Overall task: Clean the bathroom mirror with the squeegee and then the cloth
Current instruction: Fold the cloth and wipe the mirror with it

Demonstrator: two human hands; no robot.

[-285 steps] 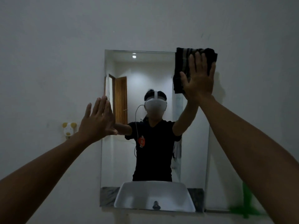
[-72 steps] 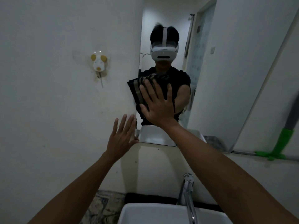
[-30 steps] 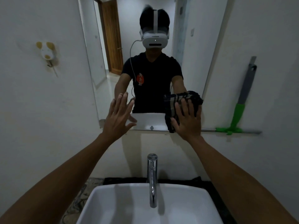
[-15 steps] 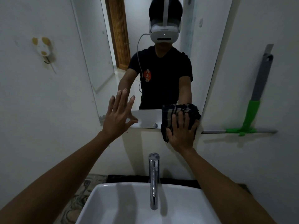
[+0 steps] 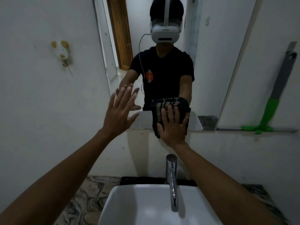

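Note:
The wall mirror [image 5: 211, 59] fills the upper middle of the head view. My right hand [image 5: 172, 125] presses a dark striped cloth [image 5: 164, 105] flat against the mirror's bottom edge, near its middle. My left hand [image 5: 119, 113] is held up with fingers spread at the mirror's lower left corner, holding nothing. A squeegee [image 5: 271, 108] with a green and grey handle leans on the wall to the right of the mirror, its blade on a narrow ledge.
A white basin [image 5: 146, 207] with a chrome tap [image 5: 172, 181] sits directly below my arms. A small white and yellow wall hook [image 5: 61, 51] hangs left of the mirror. A marbled counter [image 5: 84, 197] flanks the basin.
My right hand has slid the cloth left along the mirror's bottom edge, from the lower right corner toward the middle. My left hand stays raised at the lower left corner.

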